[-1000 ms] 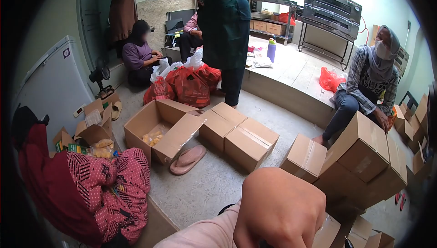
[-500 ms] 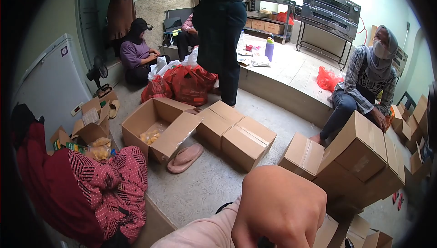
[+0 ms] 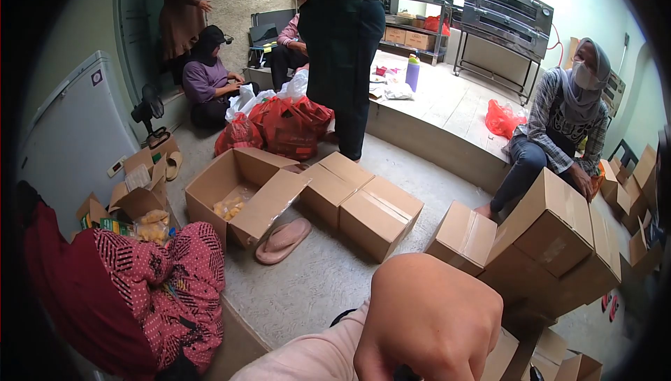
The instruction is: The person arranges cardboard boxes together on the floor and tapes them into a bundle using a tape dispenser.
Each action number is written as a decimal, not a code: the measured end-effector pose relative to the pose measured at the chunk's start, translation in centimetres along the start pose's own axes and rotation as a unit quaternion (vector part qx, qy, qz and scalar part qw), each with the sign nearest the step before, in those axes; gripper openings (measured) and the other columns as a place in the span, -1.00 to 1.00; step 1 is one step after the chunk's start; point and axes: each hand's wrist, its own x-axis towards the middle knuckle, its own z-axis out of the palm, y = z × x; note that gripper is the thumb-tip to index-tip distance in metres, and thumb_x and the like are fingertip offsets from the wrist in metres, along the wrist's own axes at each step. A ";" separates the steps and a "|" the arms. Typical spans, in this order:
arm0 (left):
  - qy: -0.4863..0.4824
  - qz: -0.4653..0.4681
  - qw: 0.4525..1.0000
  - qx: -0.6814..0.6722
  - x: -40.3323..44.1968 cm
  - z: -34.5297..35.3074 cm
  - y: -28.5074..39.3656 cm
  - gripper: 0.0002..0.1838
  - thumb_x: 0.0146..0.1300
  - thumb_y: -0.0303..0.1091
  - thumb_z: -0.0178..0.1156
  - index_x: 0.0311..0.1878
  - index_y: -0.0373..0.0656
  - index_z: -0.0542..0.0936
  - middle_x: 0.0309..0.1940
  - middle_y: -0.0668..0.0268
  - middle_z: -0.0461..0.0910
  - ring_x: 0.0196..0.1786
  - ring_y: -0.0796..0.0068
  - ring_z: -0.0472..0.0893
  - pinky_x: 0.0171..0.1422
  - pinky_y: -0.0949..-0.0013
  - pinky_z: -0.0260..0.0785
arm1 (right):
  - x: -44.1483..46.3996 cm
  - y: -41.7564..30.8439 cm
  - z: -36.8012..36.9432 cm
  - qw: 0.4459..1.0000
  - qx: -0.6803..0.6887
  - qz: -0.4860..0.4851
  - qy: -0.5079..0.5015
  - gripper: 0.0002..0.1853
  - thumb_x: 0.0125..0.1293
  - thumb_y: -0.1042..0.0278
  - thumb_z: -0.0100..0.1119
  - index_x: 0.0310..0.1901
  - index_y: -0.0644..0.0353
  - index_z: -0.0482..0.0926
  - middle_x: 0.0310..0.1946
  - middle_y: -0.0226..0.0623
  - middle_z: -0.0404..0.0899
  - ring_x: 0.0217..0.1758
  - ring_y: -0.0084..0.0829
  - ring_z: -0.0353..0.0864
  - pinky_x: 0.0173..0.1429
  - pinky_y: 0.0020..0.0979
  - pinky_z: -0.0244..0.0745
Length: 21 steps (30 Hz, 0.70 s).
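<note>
Close to the camera at the bottom middle is my left hand, its back turned up and its fingers curled downward. A pale pink sleeve covers the forearm. The fingertips are cut off by the frame edge, and a small dark bit shows under the knuckles; what the hand grips cannot be made out. Open cardboard flaps lie just right of the hand. Beyond it stands a small taped carton beside a larger stack of cartons. My right hand is out of view.
An open carton with bagged yellow food stands mid-floor, beside taped cartons and a pink slipper. A person in patterned pink clothes sits left. Another person sits right on the raised step; others are behind red bags.
The standing person has shifted slightly right, and the person in brown has lowered an arm. At left, the person in pink has leaned a little. My left hand is almost unmoved.
</note>
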 end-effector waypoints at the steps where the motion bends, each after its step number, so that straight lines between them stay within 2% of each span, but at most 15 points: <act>1: 0.003 0.000 1.000 -0.031 0.0 0.1 0.0 -0.60 -0.08 -0.11 0.12 -0.74 -0.16 0.23 -0.78 0.28 0.30 -0.69 0.22 0.41 -0.63 0.25 0.20 | 0.0 0.0 0.0 1.000 0.000 0.001 -0.001 -0.50 0.06 0.01 0.09 0.04 0.01 0.41 0.18 -0.21 0.25 0.28 -0.12 0.13 0.31 0.04 -0.11; 2: 0.007 -0.001 0.998 -0.062 0.1 0.2 0.0 -0.55 0.02 -0.17 0.10 -0.82 -0.19 0.21 -0.81 0.23 0.26 -0.71 0.23 0.37 -0.62 0.23 0.15 | 0.1 -0.1 0.0 1.000 0.000 0.001 -0.002 -0.50 0.06 0.00 0.09 0.04 0.01 0.41 0.19 -0.21 0.25 0.28 -0.12 0.13 0.31 0.04 -0.11; 21: 0.037 0.002 0.995 -0.087 0.0 0.7 0.0 -0.54 -0.05 -0.21 0.13 -0.87 -0.16 0.16 -0.83 0.23 0.21 -0.73 0.20 0.33 -0.63 0.21 0.11 | 0.0 0.3 -0.5 1.000 0.003 0.008 -0.026 -0.49 0.13 -0.02 0.01 0.09 0.03 0.38 0.21 -0.19 0.23 0.29 -0.08 0.12 0.30 0.05 -0.08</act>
